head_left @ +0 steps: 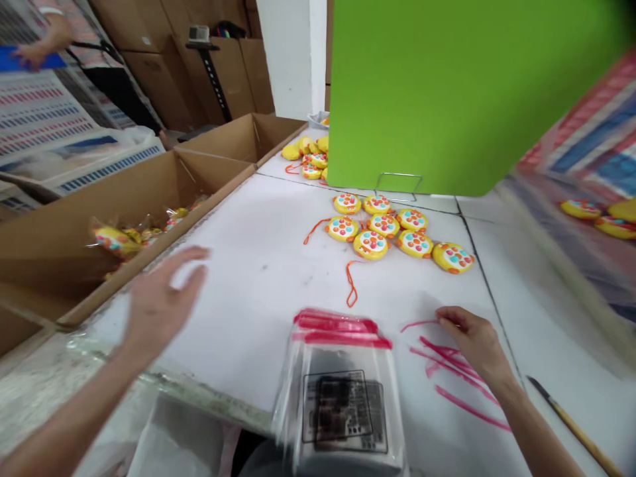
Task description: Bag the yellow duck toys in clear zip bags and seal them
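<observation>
My left hand [161, 301] hovers open, fingers stretched, over the left side of the white table [258, 265], near the edge of a long cardboard box [74, 238]. My right hand [472, 341] rests on the table at the right, fingers curled and pinching the end of a thin red strip [417, 324]. More red strips [457, 371] lie under and beside that hand. A stack of clear plastic bags [342, 391] with red seal bands and a black printed label lies between my hands at the near edge. Several yellow round toys [397, 232] with coloured buttons lie further back.
The cardboard box holds bagged yellow toys [116, 240]. A second open box [243, 136] stands behind it. A green board [447, 93] on a wire stand blocks the back. More toys [308, 156] lie beyond it. A brush handle [571, 424] lies at right. Another person's hand [34, 50] is far left.
</observation>
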The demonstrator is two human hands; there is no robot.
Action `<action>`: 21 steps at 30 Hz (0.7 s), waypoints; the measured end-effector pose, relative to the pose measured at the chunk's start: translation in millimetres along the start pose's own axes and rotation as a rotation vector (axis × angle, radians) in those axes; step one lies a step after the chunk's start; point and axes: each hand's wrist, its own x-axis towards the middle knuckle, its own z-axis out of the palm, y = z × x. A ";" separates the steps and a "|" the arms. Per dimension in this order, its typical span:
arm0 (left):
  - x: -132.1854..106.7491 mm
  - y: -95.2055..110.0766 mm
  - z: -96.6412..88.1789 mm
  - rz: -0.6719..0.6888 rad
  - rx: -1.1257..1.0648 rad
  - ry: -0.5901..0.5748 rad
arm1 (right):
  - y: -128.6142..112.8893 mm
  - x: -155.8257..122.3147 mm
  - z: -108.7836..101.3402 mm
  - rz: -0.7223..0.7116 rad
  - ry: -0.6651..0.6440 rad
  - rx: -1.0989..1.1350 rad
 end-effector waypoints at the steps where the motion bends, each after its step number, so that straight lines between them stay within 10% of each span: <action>1: -12.0 20.1 19.8 0.094 -0.107 -0.083 | 0.2 -0.9 -2.7 -0.002 0.001 -0.026; 5: -60.2 116.7 96.2 0.512 -0.405 -0.511 | 2.4 -3.6 -10.3 -0.019 0.000 -0.097; 10: -98.4 207.7 154.5 0.837 -0.484 -0.651 | 8.9 -4.6 -7.9 -0.114 -0.025 -0.098; 21: -126.6 214.2 177.9 1.062 -0.233 -0.687 | 60.2 -21.5 -57.5 -0.088 0.215 -0.282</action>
